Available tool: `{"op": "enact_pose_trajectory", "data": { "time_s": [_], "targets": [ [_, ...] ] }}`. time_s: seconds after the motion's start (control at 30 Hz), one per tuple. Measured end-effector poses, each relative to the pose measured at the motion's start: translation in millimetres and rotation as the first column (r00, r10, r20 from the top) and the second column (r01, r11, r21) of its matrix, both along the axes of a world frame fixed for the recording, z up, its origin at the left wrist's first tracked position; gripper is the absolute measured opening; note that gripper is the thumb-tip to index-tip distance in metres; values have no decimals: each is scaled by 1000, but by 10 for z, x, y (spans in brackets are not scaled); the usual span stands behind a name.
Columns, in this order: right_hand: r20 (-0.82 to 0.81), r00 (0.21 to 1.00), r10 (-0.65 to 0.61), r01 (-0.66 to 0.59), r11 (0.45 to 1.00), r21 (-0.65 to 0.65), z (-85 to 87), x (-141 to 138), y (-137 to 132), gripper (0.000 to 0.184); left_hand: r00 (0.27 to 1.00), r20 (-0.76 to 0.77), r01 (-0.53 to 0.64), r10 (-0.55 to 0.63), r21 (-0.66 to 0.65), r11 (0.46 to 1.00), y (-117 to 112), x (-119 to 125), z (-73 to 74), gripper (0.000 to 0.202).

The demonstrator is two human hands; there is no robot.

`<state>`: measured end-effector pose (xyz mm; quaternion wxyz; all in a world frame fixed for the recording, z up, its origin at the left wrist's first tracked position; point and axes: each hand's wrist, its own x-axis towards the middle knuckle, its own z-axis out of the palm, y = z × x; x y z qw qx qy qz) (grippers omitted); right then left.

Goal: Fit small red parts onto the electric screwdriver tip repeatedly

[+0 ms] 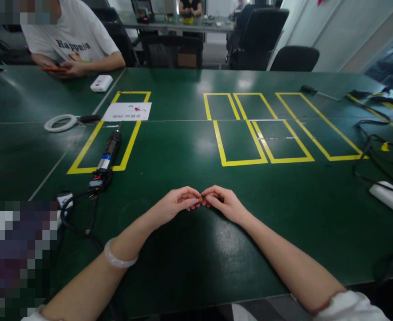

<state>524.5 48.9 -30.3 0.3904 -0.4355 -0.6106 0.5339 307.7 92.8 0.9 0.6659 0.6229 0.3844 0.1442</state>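
My left hand (179,204) and my right hand (226,206) meet above the green table, near its front edge. Between their fingertips is a tiny piece (200,199) with orange and green on it, too small to name. The thumb and fingers of my left hand pinch it from the left. From the other side, the curled fingertips of my right hand touch it as well. A pale bangle (119,258) circles my left wrist.
An electric screwdriver (107,156) with a cable lies left, by a paper sign (128,111) and a white tape roll (60,123). Yellow tape frames (245,162) mark the table (176,147). Cables (370,147) lie right. Across the table sits a person (72,40) holding a phone.
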Motion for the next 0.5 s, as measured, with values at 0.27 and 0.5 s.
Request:
{"op": "enact_pose_trajectory", "data": {
  "time_s": [0.27,0.5],
  "targets": [
    [3,1000,6,-6,999,-54,76,-70,-17,24,993,76,-94,92,24,995,-87,47,-40,33],
    [140,989,-42,17,984,177,113,-79,-50,6,992,65,-113,110,60,992,-97,49,-75,32]
  ]
}}
